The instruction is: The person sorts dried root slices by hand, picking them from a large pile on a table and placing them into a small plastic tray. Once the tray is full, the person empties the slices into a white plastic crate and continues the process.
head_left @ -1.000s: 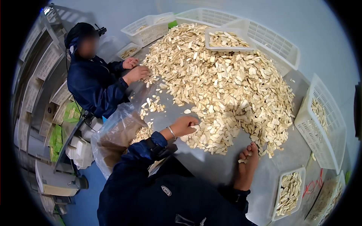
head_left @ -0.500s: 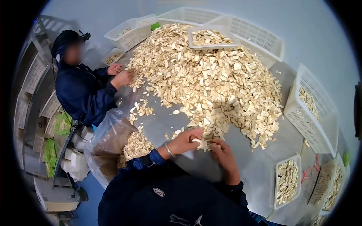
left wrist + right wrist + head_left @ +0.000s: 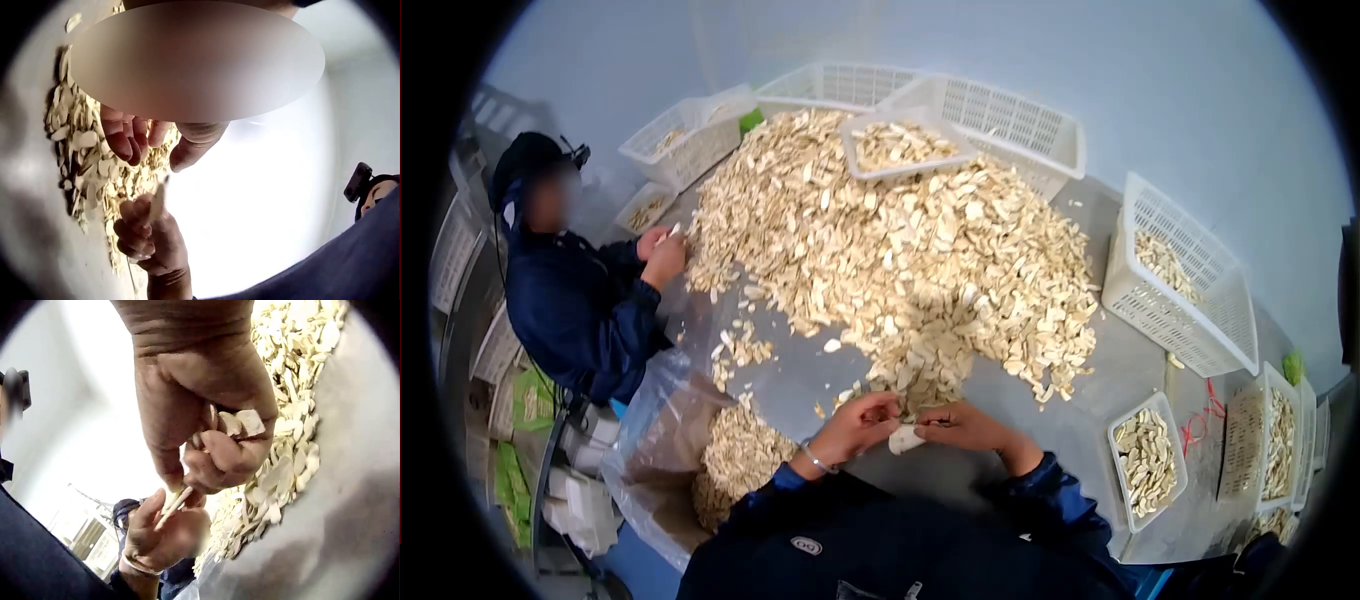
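Note:
Pale dried slices form a big pile (image 3: 920,240) on the metal table. Close to the body in the head view, my left hand (image 3: 855,425), with a bracelet, faces my right hand (image 3: 970,428); a pale slice (image 3: 905,439) lies between them. In the right wrist view, my right hand (image 3: 206,412) pinches thin slices (image 3: 172,509) at its fingertips, with more slices (image 3: 240,423) under its curled fingers. The left wrist view shows my left hand's fingers (image 3: 128,134) loosely bent, apart from the thumb, above the right hand (image 3: 153,240); a blurred patch covers the rest.
White baskets (image 3: 1185,275) line the table's far and right sides, and a tray (image 3: 1148,460) of slices stands right. A clear-lined bag (image 3: 655,460) with slices is at left. Another person (image 3: 580,290) handles slices beyond it. Red cord (image 3: 1202,425) lies near the tray.
My right hand has moved left from beside the pile to meet my left hand, and a larger slice now shows between them. The head view has shifted, with the table's contents lower and further left.

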Available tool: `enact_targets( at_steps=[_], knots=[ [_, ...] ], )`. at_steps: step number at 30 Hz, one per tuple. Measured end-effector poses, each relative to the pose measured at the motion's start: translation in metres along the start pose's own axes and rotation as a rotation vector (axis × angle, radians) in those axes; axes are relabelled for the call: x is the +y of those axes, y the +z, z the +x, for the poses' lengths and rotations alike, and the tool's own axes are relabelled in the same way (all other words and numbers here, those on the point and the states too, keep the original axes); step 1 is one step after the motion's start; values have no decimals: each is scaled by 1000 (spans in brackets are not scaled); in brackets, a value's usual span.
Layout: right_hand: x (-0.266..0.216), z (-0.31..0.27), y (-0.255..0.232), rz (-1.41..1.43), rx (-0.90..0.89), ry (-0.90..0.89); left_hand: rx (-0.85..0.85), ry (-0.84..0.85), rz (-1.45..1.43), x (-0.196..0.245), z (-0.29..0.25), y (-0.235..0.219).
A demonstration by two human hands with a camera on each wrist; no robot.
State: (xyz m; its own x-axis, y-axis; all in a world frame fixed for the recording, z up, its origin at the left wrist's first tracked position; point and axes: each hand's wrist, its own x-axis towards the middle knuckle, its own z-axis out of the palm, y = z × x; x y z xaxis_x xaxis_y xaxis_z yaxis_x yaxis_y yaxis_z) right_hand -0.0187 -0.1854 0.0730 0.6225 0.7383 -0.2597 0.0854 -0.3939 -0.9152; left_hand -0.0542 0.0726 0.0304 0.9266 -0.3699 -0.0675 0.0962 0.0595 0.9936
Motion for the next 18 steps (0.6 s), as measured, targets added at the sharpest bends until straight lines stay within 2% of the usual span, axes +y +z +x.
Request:
enact_targets(
  at_steps=[3,4,6,7,8,10,11,13,15,18],
  knots=[
    [-22,8,-64,-199,-290,53,133,-29,-152,6,-9,-23],
    [-45,8,-94,-245,-129,-5,170,-15,-181,6,-12,-28],
    [-56,21,-182,-336,198,-180,209,18,-121,0,-22,-42],
    [-74,22,-204,176,460,-158,226,23,-161,-1,-27,-41],
    [-92,23,-225,675,738,-279,219,23,-137,-4,-32,-41],
    [-106,36,-235,754,932,-326,207,11,-92,-17,-39,-42],
    [-107,45,-225,676,901,-281,198,17,-118,-24,-42,-39],
    [-93,53,-183,512,826,-189,140,-82,-213,-25,-46,-32],
    [-74,61,-135,548,685,-82,85,-239,-292,-8,-49,-23],
    [-71,64,-61,731,560,57,41,-341,-737,-13,-42,-10]
  ],
)
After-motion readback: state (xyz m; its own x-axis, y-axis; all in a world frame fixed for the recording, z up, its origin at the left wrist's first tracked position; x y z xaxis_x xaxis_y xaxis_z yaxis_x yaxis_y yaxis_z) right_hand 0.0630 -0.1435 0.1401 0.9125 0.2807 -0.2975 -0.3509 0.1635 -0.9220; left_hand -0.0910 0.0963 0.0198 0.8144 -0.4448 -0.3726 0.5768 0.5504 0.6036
